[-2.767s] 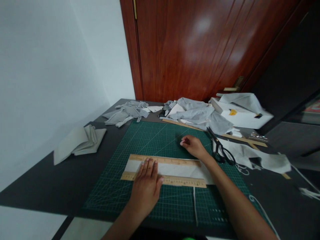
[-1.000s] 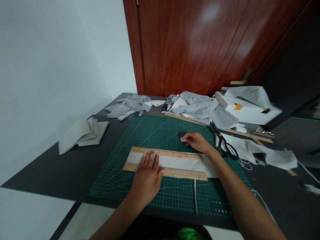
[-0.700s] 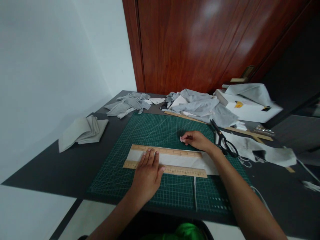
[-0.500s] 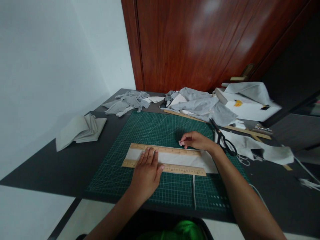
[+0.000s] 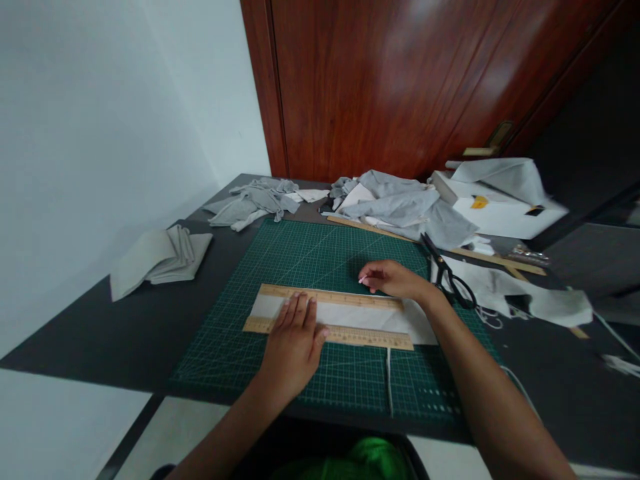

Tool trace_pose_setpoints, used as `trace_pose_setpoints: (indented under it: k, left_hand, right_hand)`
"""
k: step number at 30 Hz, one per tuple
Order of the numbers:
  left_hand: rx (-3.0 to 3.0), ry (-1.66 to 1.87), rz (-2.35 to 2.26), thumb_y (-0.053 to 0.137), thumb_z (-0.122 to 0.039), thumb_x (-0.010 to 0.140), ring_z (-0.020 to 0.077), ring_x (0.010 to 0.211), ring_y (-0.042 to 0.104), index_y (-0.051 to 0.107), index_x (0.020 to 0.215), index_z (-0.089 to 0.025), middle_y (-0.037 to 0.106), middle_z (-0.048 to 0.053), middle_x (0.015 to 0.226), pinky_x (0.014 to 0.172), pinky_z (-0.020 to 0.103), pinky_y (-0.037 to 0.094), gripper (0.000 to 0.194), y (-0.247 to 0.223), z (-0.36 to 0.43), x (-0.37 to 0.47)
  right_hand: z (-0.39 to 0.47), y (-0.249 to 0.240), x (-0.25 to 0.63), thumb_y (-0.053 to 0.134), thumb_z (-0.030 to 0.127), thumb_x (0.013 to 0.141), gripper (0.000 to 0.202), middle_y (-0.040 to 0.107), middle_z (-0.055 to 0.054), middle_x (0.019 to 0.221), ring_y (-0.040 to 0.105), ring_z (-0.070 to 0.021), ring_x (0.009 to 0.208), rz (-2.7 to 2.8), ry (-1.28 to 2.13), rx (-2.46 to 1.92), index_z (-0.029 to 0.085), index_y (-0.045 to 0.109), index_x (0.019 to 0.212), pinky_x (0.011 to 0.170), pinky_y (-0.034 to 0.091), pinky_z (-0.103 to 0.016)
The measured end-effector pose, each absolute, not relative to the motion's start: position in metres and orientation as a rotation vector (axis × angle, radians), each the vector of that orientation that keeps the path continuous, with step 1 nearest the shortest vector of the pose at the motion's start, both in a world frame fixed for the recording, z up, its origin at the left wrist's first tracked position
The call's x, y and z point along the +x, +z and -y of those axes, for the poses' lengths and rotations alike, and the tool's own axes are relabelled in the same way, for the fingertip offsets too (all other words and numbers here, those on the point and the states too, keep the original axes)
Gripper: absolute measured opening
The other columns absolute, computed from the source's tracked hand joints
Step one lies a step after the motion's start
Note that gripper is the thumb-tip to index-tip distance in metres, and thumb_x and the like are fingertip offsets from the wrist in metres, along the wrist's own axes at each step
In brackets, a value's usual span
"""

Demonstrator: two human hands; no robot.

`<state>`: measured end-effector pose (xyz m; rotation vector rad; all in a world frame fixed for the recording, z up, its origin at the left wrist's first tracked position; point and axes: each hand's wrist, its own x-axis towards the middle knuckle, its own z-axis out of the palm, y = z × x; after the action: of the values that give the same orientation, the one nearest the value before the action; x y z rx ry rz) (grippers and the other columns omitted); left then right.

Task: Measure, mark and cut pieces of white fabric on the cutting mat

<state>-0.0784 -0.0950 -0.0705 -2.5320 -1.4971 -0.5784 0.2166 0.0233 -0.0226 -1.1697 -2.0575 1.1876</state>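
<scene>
My left hand [image 5: 295, 340] lies flat with its fingers stretched over a strip of white fabric [image 5: 360, 319]. It presses on two wooden rulers: the near ruler [image 5: 370, 336] runs along the strip's lower side, the far ruler [image 5: 350, 299] along its upper side. Just above the far ruler's right part hovers my right hand [image 5: 387, 277], closed in a pinch. A small pale pink piece, like tailor's chalk [image 5: 363, 279], shows at its fingertips. All this lies on a green cutting mat [image 5: 320, 257]. Black scissors [image 5: 447, 277] rest beyond my right wrist.
Folded pale fabric [image 5: 165, 263] sits on the dark table at left. Grey scraps [image 5: 257, 201] and a larger grey pile [image 5: 395, 203] lie at the back beside a white box [image 5: 505, 207]. Fabric pieces [image 5: 555, 303] lie right; a cord [image 5: 389, 383] lies below the near ruler.
My right hand has turned slightly, so the pink piece shows at a different angle. My left hand and the rulers stay in place; the view has shifted a little.
</scene>
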Motion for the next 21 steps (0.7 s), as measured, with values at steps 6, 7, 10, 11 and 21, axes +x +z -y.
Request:
trace_pose_setpoints:
  k: [6, 7, 10, 11, 21]
  left_hand:
    - [-2.521, -0.561, 1.503, 0.038, -0.042, 0.107, 0.0357, 0.150, 0.044, 0.053, 0.147, -0.006, 0.051, 0.024, 0.156, 0.123, 0.055, 0.040, 0.057, -0.0699, 0.0951, -0.0777]
    - [-2.519, -0.558, 1.502, 0.038, -0.043, 0.107, 0.0357, 0.150, 0.044, 0.053, 0.147, -0.006, 0.052, 0.023, 0.156, 0.123, 0.055, 0.040, 0.057, -0.0698, 0.0952, -0.0778]
    - [-2.520, -0.560, 1.494, 0.037, -0.043, 0.107, 0.0355, 0.150, 0.045, 0.053, 0.147, -0.006, 0.052, 0.023, 0.156, 0.122, 0.055, 0.041, 0.057, -0.0695, 0.0955, -0.0781]
    - [-2.521, -0.565, 1.493, 0.037, -0.043, 0.107, 0.0353, 0.150, 0.045, 0.053, 0.147, -0.006, 0.052, 0.023, 0.156, 0.123, 0.055, 0.040, 0.057, -0.0694, 0.0955, -0.0781]
    - [-2.520, -0.526, 1.481, 0.036, -0.042, 0.108, 0.0373, 0.148, 0.046, 0.053, 0.146, -0.002, 0.053, 0.026, 0.154, 0.121, 0.056, 0.041, 0.058, -0.0676, 0.0953, -0.0771]
  right_hand:
    - [-0.0264, -0.0272, 0.2177, 0.075, 0.040, 0.084, 0.023, 0.076, -0.004, 0.079, 0.068, -0.0177, 0.070, 2.044, 1.232, -1.194, 0.019, 0.078, 0.090, 0.066, 0.053, -0.028]
    - [-0.0264, -0.0274, 0.2180, 0.076, 0.040, 0.082, 0.022, 0.074, -0.002, 0.076, 0.066, -0.0171, 0.069, 2.055, 1.227, -1.199, 0.019, 0.077, 0.089, 0.064, 0.051, -0.027]
    - [-0.0248, -0.0260, 0.2179, 0.075, 0.040, 0.084, 0.021, 0.070, -0.001, 0.073, 0.062, -0.0156, 0.067, 2.119, 1.181, -1.185, 0.019, 0.074, 0.085, 0.061, 0.047, -0.025]
    - [-0.0239, -0.0249, 0.2177, 0.074, 0.041, 0.085, 0.021, 0.069, 0.000, 0.072, 0.061, -0.0154, 0.066, 2.140, 1.165, -1.179, 0.019, 0.073, 0.084, 0.060, 0.045, -0.025]
    - [-0.0204, -0.0191, 0.2142, 0.068, 0.034, 0.084, 0.016, 0.066, 0.000, 0.069, 0.057, -0.0150, 0.063, 2.206, 1.135, -1.153, 0.019, 0.072, 0.081, 0.058, 0.041, -0.025]
